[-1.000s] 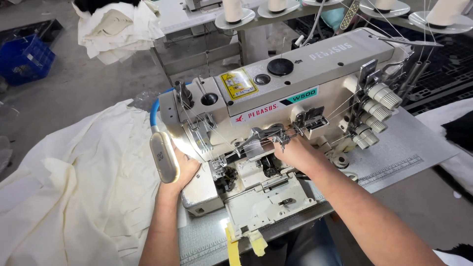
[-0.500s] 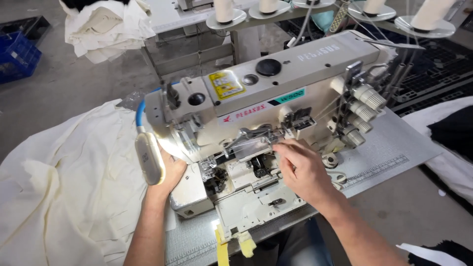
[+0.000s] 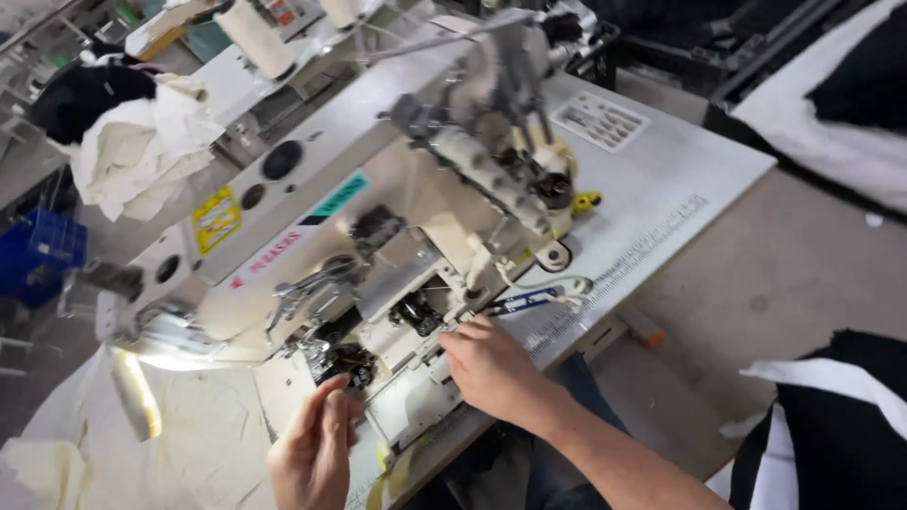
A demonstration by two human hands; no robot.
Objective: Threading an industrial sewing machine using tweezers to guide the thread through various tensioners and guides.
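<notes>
While the right hand (image 3: 491, 370) rests flat on the front plate of the sewing machine (image 3: 378, 236), its fingers (image 3: 463, 335) lie loosely spread and hold nothing, their tips touching the metal just below the open looper area (image 3: 416, 312). The left hand (image 3: 312, 453) hovers lower, near the machine's front corner; its fingers (image 3: 331, 406) are pinched together, though I cannot tell whether anything thin sits between them. Blue-handled snips (image 3: 520, 302) lie on the bench (image 3: 661, 189) just beyond the right hand. The machine sits tilted across the view, its lamp (image 3: 132, 392) glowing over cream cloth (image 3: 189, 444) at the left. Behind it stand 2 thread cones (image 3: 250, 33), and a pile of pale fabric (image 3: 142, 142) lies nearby. A blue crate (image 3: 38, 255) sits on the floor at the far left, and black and white fabric (image 3: 831, 425) lies at the right.
</notes>
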